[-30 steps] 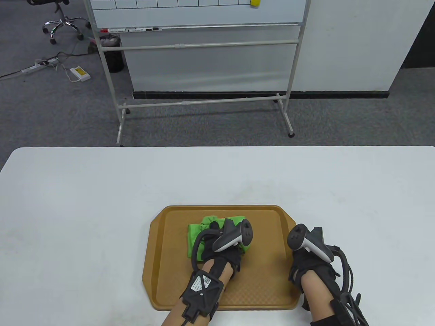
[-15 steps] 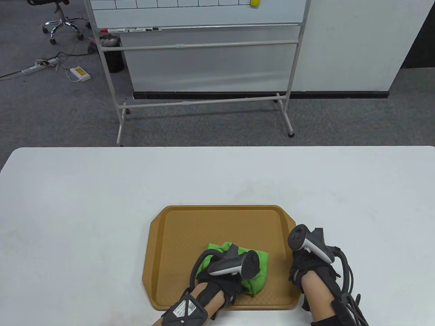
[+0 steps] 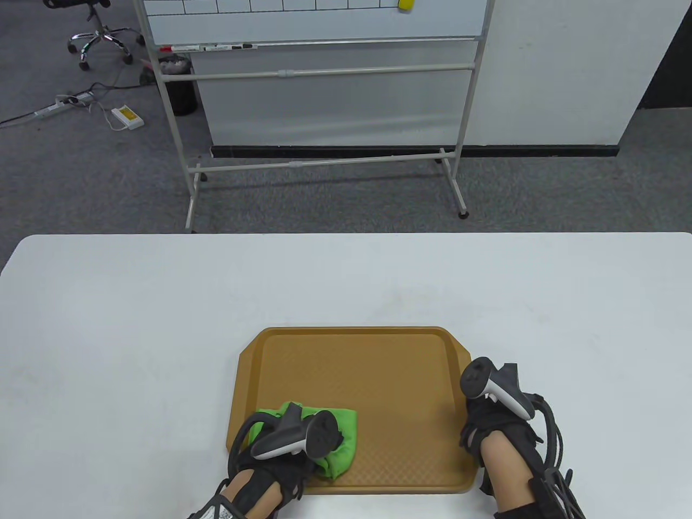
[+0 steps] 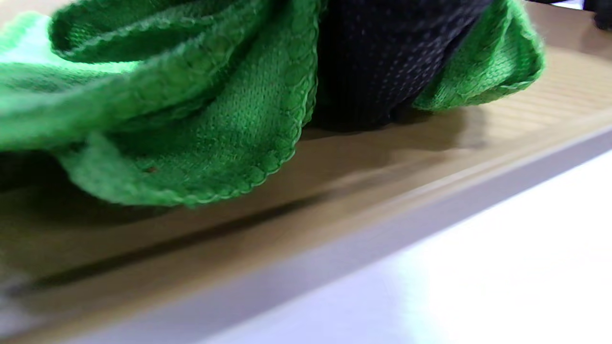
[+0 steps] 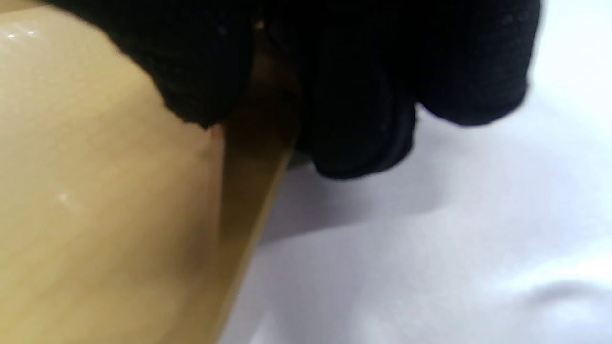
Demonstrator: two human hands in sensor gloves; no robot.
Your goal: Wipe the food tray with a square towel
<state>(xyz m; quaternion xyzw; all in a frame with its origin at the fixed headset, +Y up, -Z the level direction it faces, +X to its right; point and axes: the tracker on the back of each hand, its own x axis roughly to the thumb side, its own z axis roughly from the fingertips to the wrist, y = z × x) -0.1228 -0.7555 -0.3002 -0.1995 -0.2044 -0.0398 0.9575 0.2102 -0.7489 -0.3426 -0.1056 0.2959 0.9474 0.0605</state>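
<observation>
**Towel down in the near-left corner**

The green towel (image 3: 338,440) is soft, light and bunches easily, so a flat palm on top looks best. It's crumpled and scallop-edged on the tan food tray (image 3: 378,367). Left hand (image 3: 281,448) presses it down; right hand (image 3: 494,416) grips the tray's right rim, steadying it.

The table view looks down from high above the desk (image 3: 162,303); both wrist views sit very close, sharing its food tray (image 3: 400,378).
</observation>
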